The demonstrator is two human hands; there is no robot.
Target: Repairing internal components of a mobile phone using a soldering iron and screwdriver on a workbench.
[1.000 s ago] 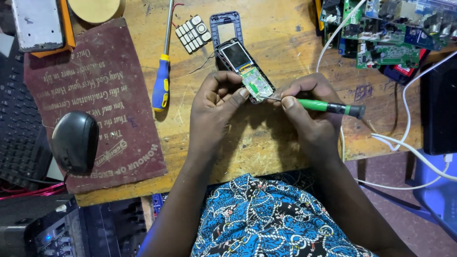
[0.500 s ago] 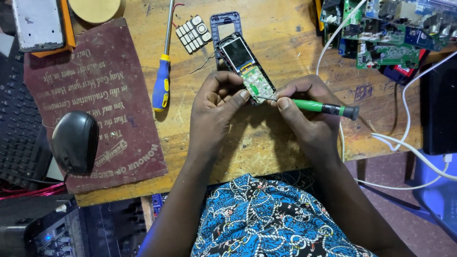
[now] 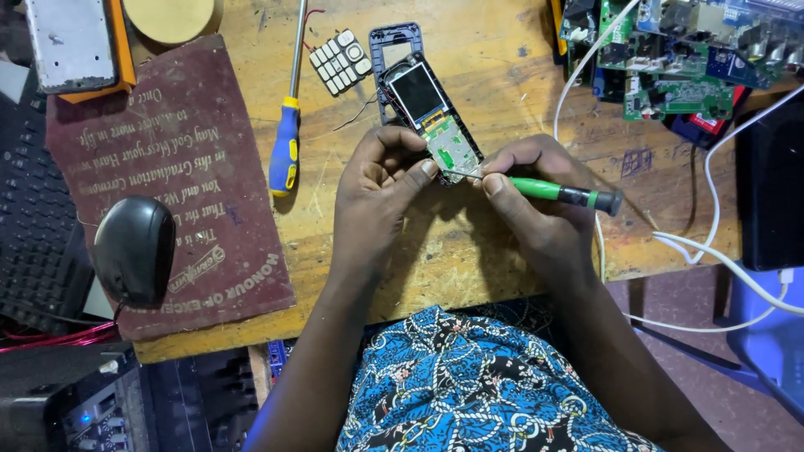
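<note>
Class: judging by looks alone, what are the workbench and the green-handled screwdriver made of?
Workbench: apparently bare wood, with visible grain, scratches and stains.
Green-handled screwdriver in the right hand: handle looks like smooth green plastic with a dark end; the thin shaft is probably metal.

- Left hand (image 3: 378,188): fingers curled, thumb stretched right, pinching.
- Right hand (image 3: 536,205): fingers closed in a pen-like grip, forearm angled in from near right.

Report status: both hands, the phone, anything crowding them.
Left hand steadies opened phone on workbench. Right hand holds green screwdriver, tip on the board. Loose keypad and blue-yellow screwdriver lie apart.
</note>
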